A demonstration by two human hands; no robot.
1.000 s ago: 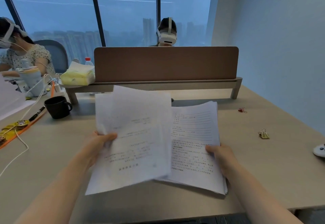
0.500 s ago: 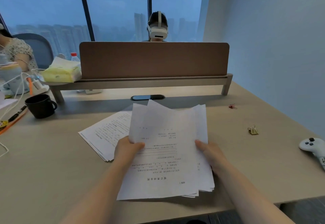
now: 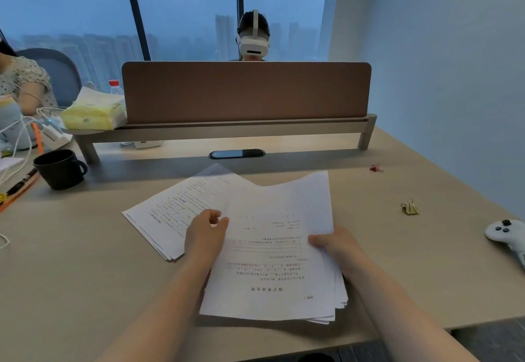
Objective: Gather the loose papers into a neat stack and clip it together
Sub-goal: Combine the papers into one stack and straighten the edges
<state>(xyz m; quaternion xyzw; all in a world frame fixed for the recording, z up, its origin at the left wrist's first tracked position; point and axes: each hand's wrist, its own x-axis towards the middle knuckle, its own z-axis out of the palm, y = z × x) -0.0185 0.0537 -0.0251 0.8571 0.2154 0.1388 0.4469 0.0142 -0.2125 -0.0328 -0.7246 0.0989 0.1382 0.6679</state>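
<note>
A light wooden desk (image 3: 85, 262) carries two paper piles (image 3: 176, 213). A gold binder clip (image 3: 409, 207), red clip (image 3: 376, 167), white controller (image 3: 507, 235) and black mug (image 3: 59, 169) lie apart around them.

We look from head height, forward and down, close over the desk (image 3: 85, 248); the window (image 3: 184, 6) fills the upper left of the frame.

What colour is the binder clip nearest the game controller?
Gold binder clip, clearest in the head view.

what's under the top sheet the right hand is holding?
More sheets: fanned edges of the right pile show under the top sheet near the right hand. A second pile runs under its left side, by the left hand. Covered text is unseen.
</note>
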